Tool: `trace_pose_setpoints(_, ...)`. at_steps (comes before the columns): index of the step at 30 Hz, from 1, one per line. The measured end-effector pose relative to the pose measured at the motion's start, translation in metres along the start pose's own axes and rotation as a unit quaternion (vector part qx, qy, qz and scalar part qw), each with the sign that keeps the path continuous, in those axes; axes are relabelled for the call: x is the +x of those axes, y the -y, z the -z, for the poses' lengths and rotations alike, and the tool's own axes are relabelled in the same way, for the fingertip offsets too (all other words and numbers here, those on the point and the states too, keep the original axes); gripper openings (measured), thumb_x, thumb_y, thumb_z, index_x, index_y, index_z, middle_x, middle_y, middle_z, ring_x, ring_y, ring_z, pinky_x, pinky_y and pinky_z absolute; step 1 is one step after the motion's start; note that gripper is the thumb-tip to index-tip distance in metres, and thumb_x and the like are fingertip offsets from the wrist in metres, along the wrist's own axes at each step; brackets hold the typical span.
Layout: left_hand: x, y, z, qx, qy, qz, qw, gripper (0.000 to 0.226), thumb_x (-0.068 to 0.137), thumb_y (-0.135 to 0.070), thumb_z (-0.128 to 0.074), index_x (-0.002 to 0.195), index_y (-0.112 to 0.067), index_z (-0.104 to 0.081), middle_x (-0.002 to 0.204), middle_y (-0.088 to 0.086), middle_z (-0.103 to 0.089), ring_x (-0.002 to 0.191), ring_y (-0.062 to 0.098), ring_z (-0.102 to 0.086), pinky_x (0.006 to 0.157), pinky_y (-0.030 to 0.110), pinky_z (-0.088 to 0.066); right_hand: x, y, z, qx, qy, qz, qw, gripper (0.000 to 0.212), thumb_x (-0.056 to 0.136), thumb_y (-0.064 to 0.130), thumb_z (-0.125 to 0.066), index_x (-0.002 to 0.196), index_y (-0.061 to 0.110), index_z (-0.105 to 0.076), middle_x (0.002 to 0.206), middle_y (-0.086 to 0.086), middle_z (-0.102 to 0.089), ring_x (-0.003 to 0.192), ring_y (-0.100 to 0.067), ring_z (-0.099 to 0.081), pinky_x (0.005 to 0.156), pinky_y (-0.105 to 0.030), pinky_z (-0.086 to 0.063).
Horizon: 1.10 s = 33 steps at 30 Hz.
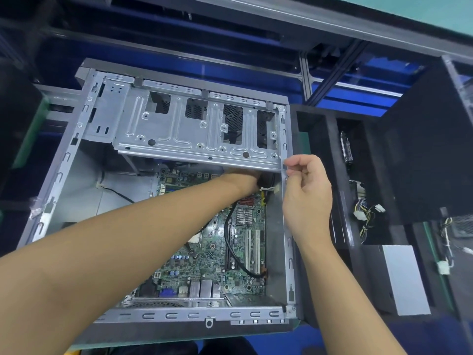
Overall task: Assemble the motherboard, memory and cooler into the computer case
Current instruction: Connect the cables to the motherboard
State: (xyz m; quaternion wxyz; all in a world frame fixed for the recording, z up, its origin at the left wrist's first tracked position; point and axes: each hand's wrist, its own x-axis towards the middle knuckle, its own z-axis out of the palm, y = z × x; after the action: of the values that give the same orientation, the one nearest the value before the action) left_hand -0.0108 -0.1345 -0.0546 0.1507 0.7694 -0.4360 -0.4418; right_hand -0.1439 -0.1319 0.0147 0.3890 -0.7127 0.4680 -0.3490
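Two grips: left grip, state hidden, over motherboard; right grip pinching case rim.

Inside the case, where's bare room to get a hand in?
Free: the bare case floor between the left rail and the motherboard. Crowded: under the drive cage, where the left hand and black cable meet. Right hand pinches the right rail.

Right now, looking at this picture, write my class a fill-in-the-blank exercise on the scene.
The motherboard in the computer case is ____ in colour.
The left hand reaches ____ the drive cage.
A ____ cable loops over the motherboard.
Missing words: green, under, black.
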Motion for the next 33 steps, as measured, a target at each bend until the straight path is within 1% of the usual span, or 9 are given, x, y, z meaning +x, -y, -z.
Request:
trace_pose_setpoints(3,0.004,0.008,-0.003,0.040,0.024,0.020,0.999,0.038,0.098,-0.032,-0.051,0.134,-0.018,-0.051,0.138,0.008,-0.053,0.123,0.029,-0.052,0.097,0.032,-0.041,0.000,-0.001,0.001,0.001,-0.002,0.001,1.000,0.036,0.092,-0.012,-0.041,0.095,0.018,-0.060,0.100,-0.006,-0.062,0.087,-0.001,-0.058,0.080,-0.011,-0.042)
trace_pose_setpoints(5,0.000,0.009,-0.003,0.057,0.039,0.031,0.997,0.040,0.097,-0.037,-0.051,0.133,-0.019,-0.053,0.137,0.009,-0.055,0.122,0.030,-0.053,0.100,0.033,-0.043,-0.001,0.000,0.000,0.003,0.000,-0.001,1.000,0.036,0.092,-0.012,-0.042,0.095,0.019,-0.060,0.100,-0.006,-0.063,0.088,-0.003,-0.058,0.080,-0.011,-0.042)
trace_pose_setpoints(8,0.002,0.007,-0.003,0.059,0.040,0.016,0.997,0.040,0.100,-0.034,-0.047,0.136,-0.018,-0.052,0.142,0.009,-0.052,0.128,0.029,-0.049,0.108,0.036,-0.039,-0.001,0.000,0.000,0.010,0.004,-0.003,1.000,0.040,0.092,-0.011,-0.041,0.093,0.025,-0.058,0.100,-0.006,-0.063,0.089,-0.004,-0.059,0.080,-0.012,-0.042)
trace_pose_setpoints(12,0.000,0.001,-0.004,0.103,0.032,0.000,0.994,0.030,0.098,-0.028,-0.052,0.125,-0.016,-0.054,0.128,0.008,-0.059,0.115,0.029,-0.056,0.094,0.034,-0.044,-0.001,0.000,0.001,0.015,0.003,-0.001,1.000,0.043,0.092,-0.012,-0.040,0.092,0.028,-0.057,0.100,-0.005,-0.062,0.089,-0.004,-0.058,0.081,-0.013,-0.043)
trace_pose_setpoints(15,-0.001,-0.003,-0.006,0.117,0.008,-0.012,0.993,0.028,0.098,-0.024,-0.052,0.125,-0.015,-0.053,0.130,0.010,-0.058,0.116,0.030,-0.055,0.090,0.035,-0.043,-0.001,0.000,0.000,0.017,0.003,-0.001,1.000,0.042,0.093,-0.012,-0.040,0.093,0.026,-0.057,0.100,-0.006,-0.062,0.089,-0.005,-0.058,0.081,-0.013,-0.043)
trace_pose_setpoints(20,-0.001,-0.007,-0.008,0.154,0.009,-0.027,0.988,0.037,0.099,-0.030,-0.053,0.131,-0.011,-0.052,0.137,0.011,-0.053,0.124,0.031,-0.051,0.104,0.042,-0.042,-0.001,0.001,0.001,0.004,0.003,-0.006,1.000,0.035,0.093,-0.011,-0.042,0.096,0.018,-0.059,0.101,-0.006,-0.064,0.090,-0.004,-0.059,0.079,-0.010,-0.041)
trace_pose_setpoints(24,-0.003,-0.009,-0.007,0.177,0.021,-0.054,0.983,0.039,0.100,-0.029,-0.054,0.132,-0.008,-0.049,0.138,0.012,-0.051,0.126,0.031,-0.049,0.107,0.044,-0.038,-0.001,0.003,0.002,0.003,0.002,-0.009,1.000,0.034,0.093,-0.012,-0.042,0.095,0.018,-0.060,0.101,-0.006,-0.064,0.089,-0.001,-0.059,0.077,-0.007,-0.039)
trace_pose_setpoints(29,-0.003,-0.003,-0.011,0.160,0.025,-0.062,0.985,0.038,0.099,-0.029,-0.054,0.132,-0.010,-0.049,0.130,0.013,-0.057,0.116,0.032,-0.056,0.098,0.041,-0.046,-0.002,0.005,0.002,0.003,0.005,-0.012,1.000,0.035,0.093,-0.012,-0.042,0.095,0.019,-0.059,0.102,-0.007,-0.064,0.090,-0.005,-0.059,0.078,-0.009,-0.040)
trace_pose_setpoints(33,-0.005,0.005,-0.017,0.128,-0.041,-0.111,0.985,0.046,0.092,-0.026,-0.063,0.133,-0.018,-0.044,0.121,0.013,-0.058,0.108,0.034,-0.059,0.088,0.045,-0.051,-0.002,0.006,0.002,0.006,0.006,-0.015,1.000,0.035,0.093,-0.012,-0.042,0.095,0.018,-0.059,0.102,-0.007,-0.064,0.092,-0.007,-0.060,0.079,-0.010,-0.041)
